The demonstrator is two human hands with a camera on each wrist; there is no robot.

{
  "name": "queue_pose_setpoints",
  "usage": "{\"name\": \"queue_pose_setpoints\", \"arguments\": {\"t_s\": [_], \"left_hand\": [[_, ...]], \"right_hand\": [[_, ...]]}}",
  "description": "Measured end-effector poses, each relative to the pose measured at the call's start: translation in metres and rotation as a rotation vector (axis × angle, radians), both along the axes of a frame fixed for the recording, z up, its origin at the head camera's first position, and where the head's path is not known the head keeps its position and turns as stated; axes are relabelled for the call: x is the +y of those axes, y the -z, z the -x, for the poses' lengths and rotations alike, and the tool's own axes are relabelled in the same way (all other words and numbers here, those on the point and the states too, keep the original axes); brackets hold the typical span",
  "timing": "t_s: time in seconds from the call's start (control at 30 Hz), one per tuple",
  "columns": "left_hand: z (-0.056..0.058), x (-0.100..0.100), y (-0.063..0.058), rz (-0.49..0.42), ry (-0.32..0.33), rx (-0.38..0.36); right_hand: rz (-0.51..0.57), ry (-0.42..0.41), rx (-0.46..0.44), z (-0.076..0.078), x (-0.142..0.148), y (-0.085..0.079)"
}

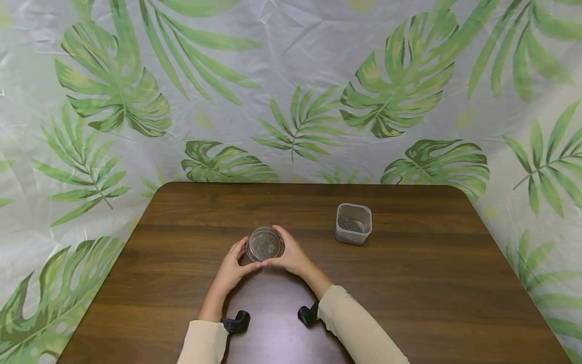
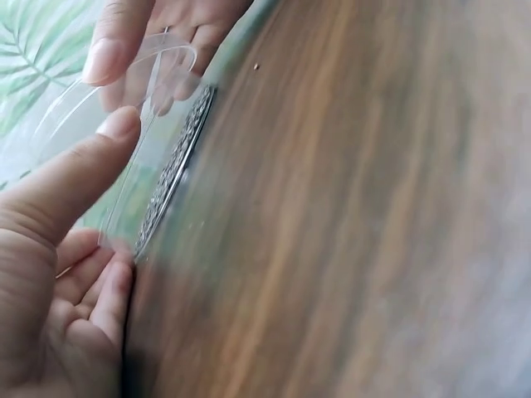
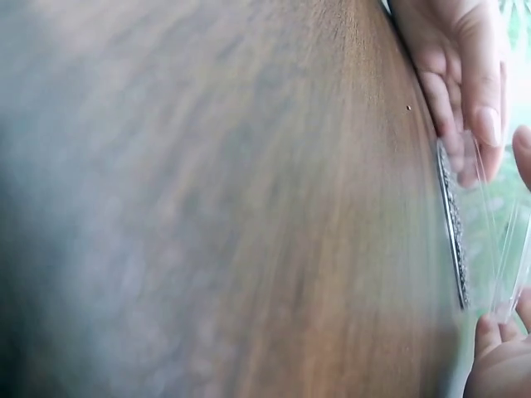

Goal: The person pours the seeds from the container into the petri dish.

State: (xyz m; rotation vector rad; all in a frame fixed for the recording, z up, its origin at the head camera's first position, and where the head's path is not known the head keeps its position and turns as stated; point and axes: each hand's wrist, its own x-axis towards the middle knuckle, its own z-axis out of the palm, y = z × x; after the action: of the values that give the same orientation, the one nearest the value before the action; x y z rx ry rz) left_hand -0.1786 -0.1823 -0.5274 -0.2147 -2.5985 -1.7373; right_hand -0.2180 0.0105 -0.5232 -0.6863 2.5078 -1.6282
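Observation:
A round clear petri dish (image 1: pixel 248 256) with a layer of small dark grey granules (image 2: pixel 176 170) stands on the table. Above it, a clear lid (image 1: pixel 265 244) is slightly off-centre and tilted, with a gap between it and the dish in both wrist views. My right hand (image 1: pixel 293 255) holds the lid between thumb and fingers. My left hand (image 1: pixel 231 270) curves round the dish's left side, its fingers at the dish edge and its thumb near the lid. Both thumb tips nearly meet at the near side.
A translucent square plastic tub (image 1: pixel 350 239) with some dark granules inside stands to the right, further back on the brown wooden table (image 1: pixel 423 283). A leaf-patterned sheet (image 1: pixel 309 60) hangs behind the table. A tiny dark speck (image 2: pixel 256 66) lies on the wood.

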Motion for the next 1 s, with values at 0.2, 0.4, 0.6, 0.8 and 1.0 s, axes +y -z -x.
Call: {"name": "queue_pose_setpoints", "arguments": {"t_s": [0.2, 0.4, 0.6, 0.8, 1.0], "left_hand": [[0.0, -0.003, 0.0, -0.095, 0.027, -0.06], [0.0, -0.004, 0.0, -0.129, 0.036, -0.064], [0.0, -0.005, 0.0, -0.143, 0.04, -0.056], [-0.002, -0.003, -0.009, -0.16, 0.043, -0.076], [-0.011, 0.004, -0.032, -0.132, 0.051, -0.089]], "right_hand": [[-0.04, -0.005, -0.01, 0.001, -0.002, 0.001], [-0.097, -0.026, 0.013, 0.002, -0.004, 0.0], [-0.152, -0.049, 0.02, 0.002, -0.006, -0.002], [-0.175, -0.051, 0.0, 0.002, -0.009, -0.003], [-0.153, -0.06, -0.008, 0.002, -0.009, -0.002]]}}
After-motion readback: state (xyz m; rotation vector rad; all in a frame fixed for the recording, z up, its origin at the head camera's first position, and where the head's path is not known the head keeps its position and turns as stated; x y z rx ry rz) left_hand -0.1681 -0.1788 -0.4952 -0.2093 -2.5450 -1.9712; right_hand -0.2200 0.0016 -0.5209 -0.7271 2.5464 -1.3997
